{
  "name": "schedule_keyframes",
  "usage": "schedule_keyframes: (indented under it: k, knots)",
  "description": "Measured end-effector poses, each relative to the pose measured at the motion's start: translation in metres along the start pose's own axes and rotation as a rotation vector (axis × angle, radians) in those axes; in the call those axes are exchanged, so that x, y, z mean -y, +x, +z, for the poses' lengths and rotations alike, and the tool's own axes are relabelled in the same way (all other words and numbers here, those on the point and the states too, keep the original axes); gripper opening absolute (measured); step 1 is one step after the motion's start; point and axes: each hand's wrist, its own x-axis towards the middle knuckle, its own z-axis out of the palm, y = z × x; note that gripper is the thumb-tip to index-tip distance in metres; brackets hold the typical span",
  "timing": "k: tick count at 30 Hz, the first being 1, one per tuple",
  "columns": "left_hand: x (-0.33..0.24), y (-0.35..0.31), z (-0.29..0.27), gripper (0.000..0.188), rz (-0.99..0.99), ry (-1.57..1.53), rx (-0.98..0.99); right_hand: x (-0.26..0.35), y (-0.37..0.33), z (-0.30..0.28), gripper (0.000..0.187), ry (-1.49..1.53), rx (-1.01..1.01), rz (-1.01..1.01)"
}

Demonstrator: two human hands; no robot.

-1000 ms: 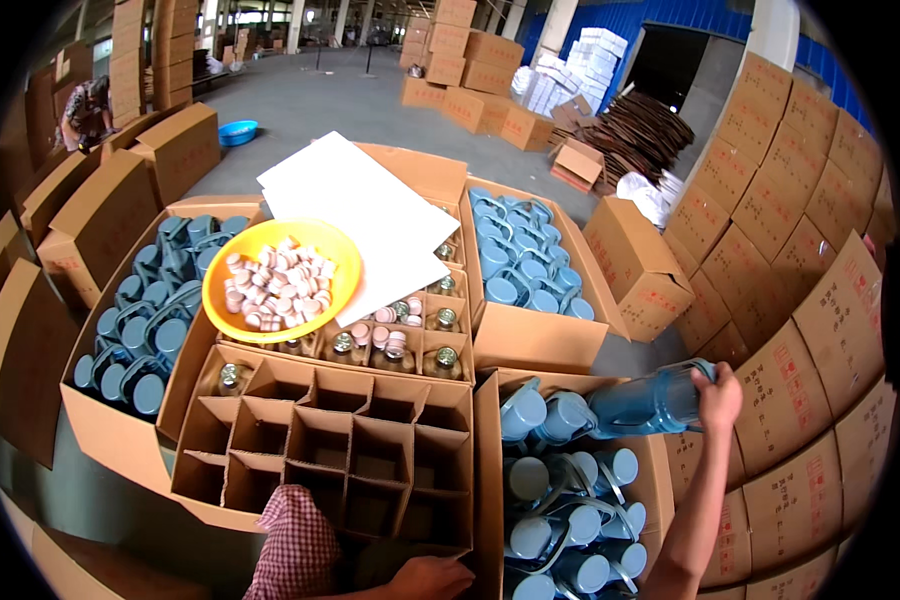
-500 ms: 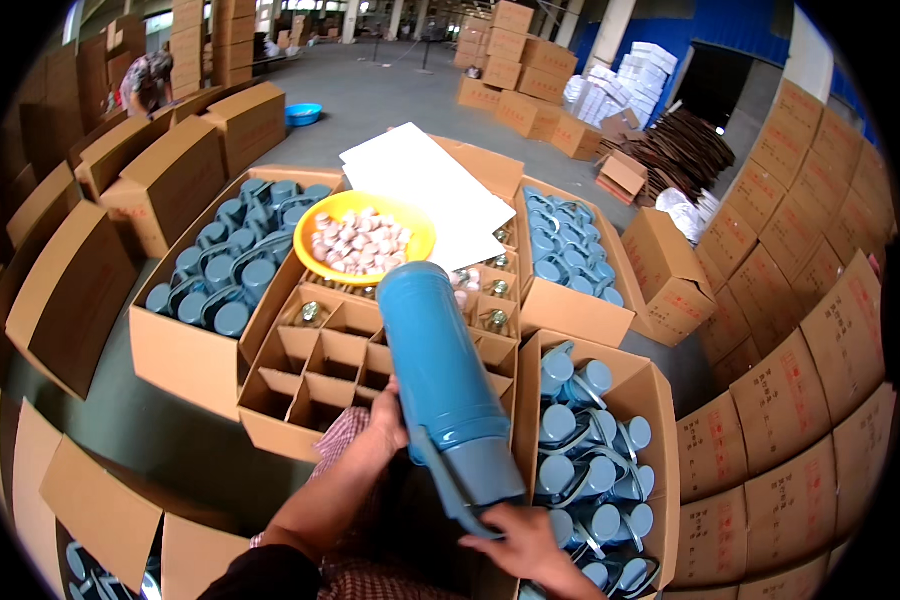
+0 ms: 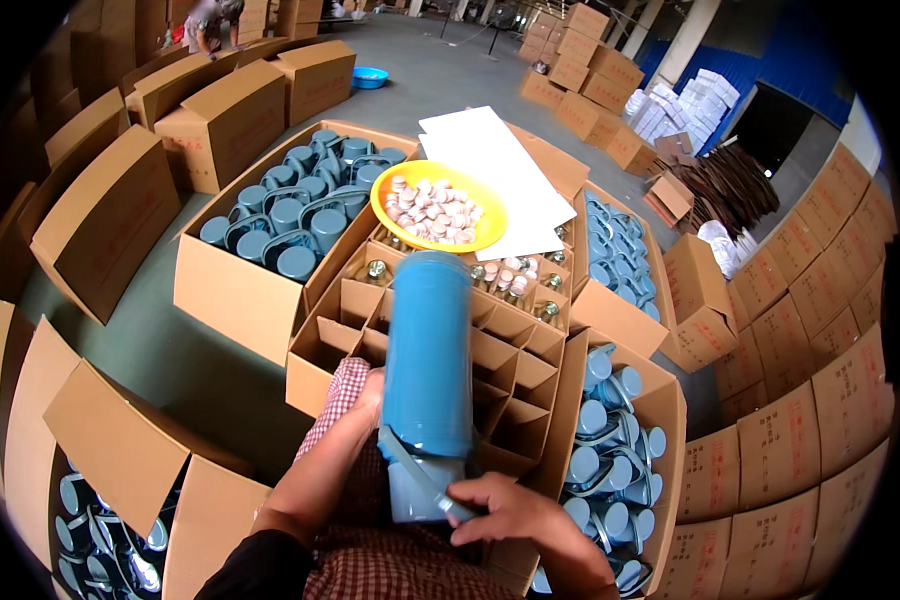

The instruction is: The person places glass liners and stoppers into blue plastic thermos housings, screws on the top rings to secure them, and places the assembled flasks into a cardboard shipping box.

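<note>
A blue thermos flask [image 3: 428, 360] is in both hands in front of me, its cup-like end towards me and its long body pointing away. My left hand [image 3: 372, 392] holds the body from the left side, most of its fingers hidden behind it. My right hand [image 3: 505, 510] grips the flask's handle [image 3: 420, 475] near the cup end. Beneath and beyond the flask is a divided carton [image 3: 320, 385] with bare compartments and several glass pieces with shiny tips [image 3: 375, 271]. On that carton rests a yellow basin [image 3: 492, 238] of small pinkish-white caps [image 3: 435, 208].
Cartons of blue flasks stand at the left [image 3: 240, 310], right [image 3: 675, 415] and far right [image 3: 625, 318]. White sheets [image 3: 500, 170] lie behind the basin. Stacked cartons [image 3: 770, 460] line the right side. Another person [image 3: 210, 25] bends at the far left, near a blue basin [image 3: 370, 78].
The flask has swung from a slant to nearly straight, its cup end moving left with my right hand. The view has shifted, so surrounding cartons appear further right.
</note>
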Motion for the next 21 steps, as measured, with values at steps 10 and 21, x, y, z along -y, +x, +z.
schedule_keyframes:
  k: [10, 21]
  knots:
    - [0.034, 0.003, -0.019, 0.032, 0.018, -0.166, 0.52, 0.019, 0.005, -0.074, 0.025, -0.369, -1.363, -0.665]
    - [-0.1, 0.014, -0.026, 0.032, 0.059, 0.327, 0.533, 0.027, 0.091, -0.104, 0.04, -0.296, -0.891, -0.563]
